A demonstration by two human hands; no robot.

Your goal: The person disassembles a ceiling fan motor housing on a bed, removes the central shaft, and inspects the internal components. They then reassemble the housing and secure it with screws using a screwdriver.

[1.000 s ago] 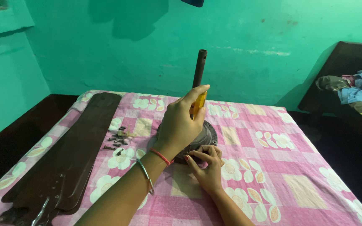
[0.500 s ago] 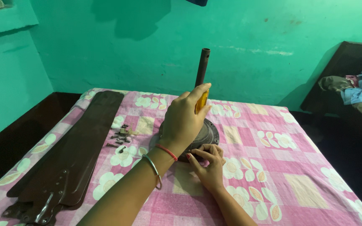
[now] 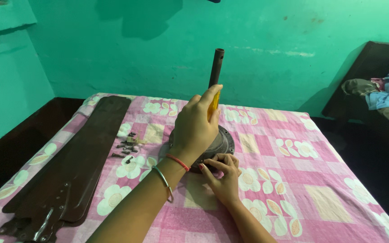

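A dark round fan motor (image 3: 224, 140) with an upright brown rod (image 3: 216, 67) sits on the pink flowered sheet (image 3: 293, 180). My left hand (image 3: 194, 128) reaches in from the lower left. It grips a yellow-handled screwdriver (image 3: 213, 104) held upright over the motor, with its tip hidden behind the hand. My right hand (image 3: 221, 177) lies on the sheet at the motor's near rim, fingertips pinched against the edge. What they pinch is too small to tell.
Long brown fan blades (image 3: 77, 166) lie stacked along the left side of the sheet. Several loose screws (image 3: 127, 146) lie between the blades and the motor. Dark furniture with a heap of clothes (image 3: 388, 94) stands at the right. Green walls close the back and left.
Both hands stay at the motor in the same grip. Only the view has shifted slightly.
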